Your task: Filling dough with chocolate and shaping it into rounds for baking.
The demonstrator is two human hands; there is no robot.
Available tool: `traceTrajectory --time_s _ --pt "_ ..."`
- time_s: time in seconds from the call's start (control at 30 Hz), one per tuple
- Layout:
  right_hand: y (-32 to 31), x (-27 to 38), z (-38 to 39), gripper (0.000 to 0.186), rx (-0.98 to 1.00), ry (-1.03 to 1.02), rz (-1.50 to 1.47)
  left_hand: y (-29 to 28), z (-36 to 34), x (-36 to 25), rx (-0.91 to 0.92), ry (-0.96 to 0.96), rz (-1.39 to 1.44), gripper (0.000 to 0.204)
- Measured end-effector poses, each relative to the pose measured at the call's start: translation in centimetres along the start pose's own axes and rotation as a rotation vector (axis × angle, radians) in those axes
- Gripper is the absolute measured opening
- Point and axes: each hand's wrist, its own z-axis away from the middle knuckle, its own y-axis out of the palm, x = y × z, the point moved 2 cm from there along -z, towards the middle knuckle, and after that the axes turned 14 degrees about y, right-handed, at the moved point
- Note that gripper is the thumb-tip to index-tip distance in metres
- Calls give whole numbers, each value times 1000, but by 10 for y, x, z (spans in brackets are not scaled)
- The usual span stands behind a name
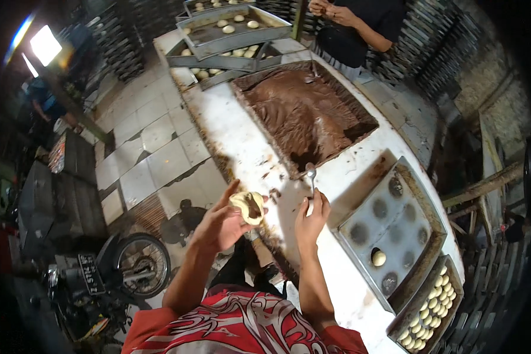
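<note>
Dough (240,201) in the left hand (223,229), cupped and half curled around it, a patch of brown filling (253,206) showing in the middle, all of it held up at the tabletop's left edge! Over to the right hand (312,224), fingers pinched in on a metal spoon (311,174), its bowl right by the near corner of a deep box (269,141) loaded with chocolate paste (301,106). White tabletop (215,112) underneath, smeared and crumbed with brown, grubbiest along that left edge. Out to the right edge now: a big baking tray (360,218), dark round marks across its base, just one bun (379,258) near its lower end. Just beside it, at the near right corner, a narrower tray (397,326) crowded with pale dough balls (430,312). Up at the far end, stacked trays (236,44) sit at odd angles, more pale rounds inside. Beyond the right edge stands a co-worker (360,35) in dark clothes, hands together. Left of the table, pale floor tiles (153,159), cracked and patchy, a parked motorbike (94,289) lower down, and a bright light (46,45) glaring from the upper left!
</note>
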Motion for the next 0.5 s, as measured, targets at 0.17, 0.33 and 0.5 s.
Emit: traceTrajectory --time_s 0.17,0.33,0.5 --pt "-61 54 46 26 1107 434 -549 -11 66 42 5 -299 214 47" --pt "-108 59 86 23 1087 87 -411 -35 102 55 -32 -406 130 38" --pt "-166 80 181 34 439 -522 105 -27 142 54 -111 -429 256 30"
